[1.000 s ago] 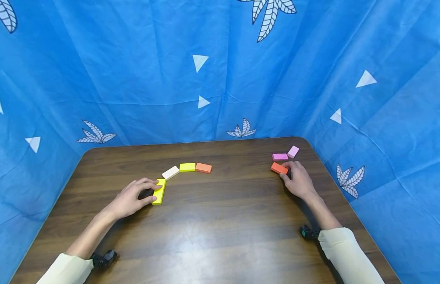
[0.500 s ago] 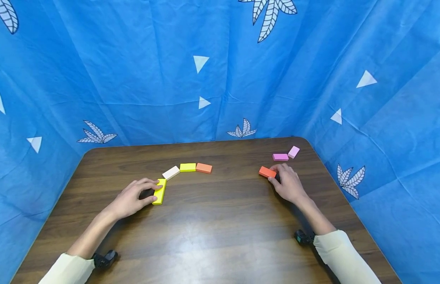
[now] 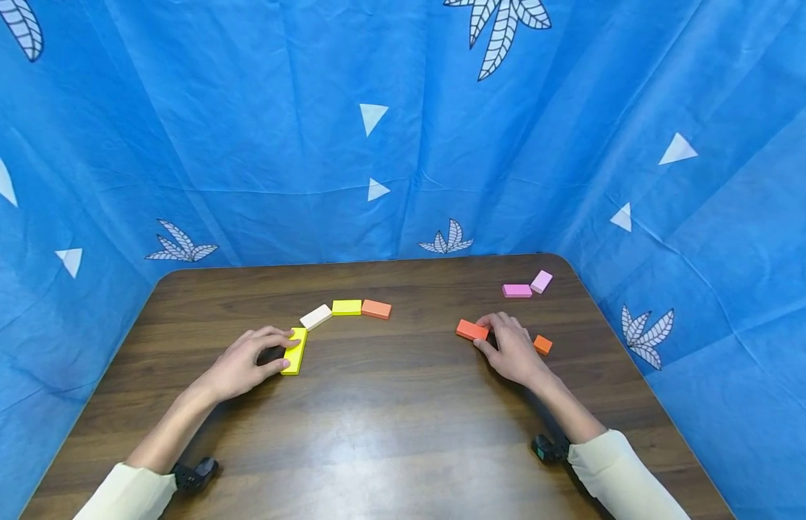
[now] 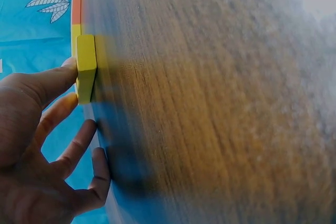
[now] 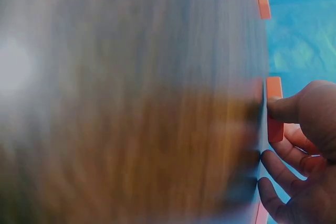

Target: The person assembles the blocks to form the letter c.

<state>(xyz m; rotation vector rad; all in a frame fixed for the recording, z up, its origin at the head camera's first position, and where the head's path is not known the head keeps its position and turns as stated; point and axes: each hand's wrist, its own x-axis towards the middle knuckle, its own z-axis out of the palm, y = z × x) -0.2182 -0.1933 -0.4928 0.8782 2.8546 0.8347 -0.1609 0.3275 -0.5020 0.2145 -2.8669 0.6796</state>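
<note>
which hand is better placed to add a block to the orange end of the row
Probably the right hand: it pinches a red block to the right of the orange end block. The left hand grips the yellow block at the row's other end.

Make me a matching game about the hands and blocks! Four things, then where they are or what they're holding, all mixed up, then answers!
1. left hand
2. white block
3. right hand
4. dark pink block

A. holds a red-orange block
B. beside the light pink block
C. holds a yellow block
D. between two yellow blocks

Answers: 1-C, 2-D, 3-A, 4-B
</note>
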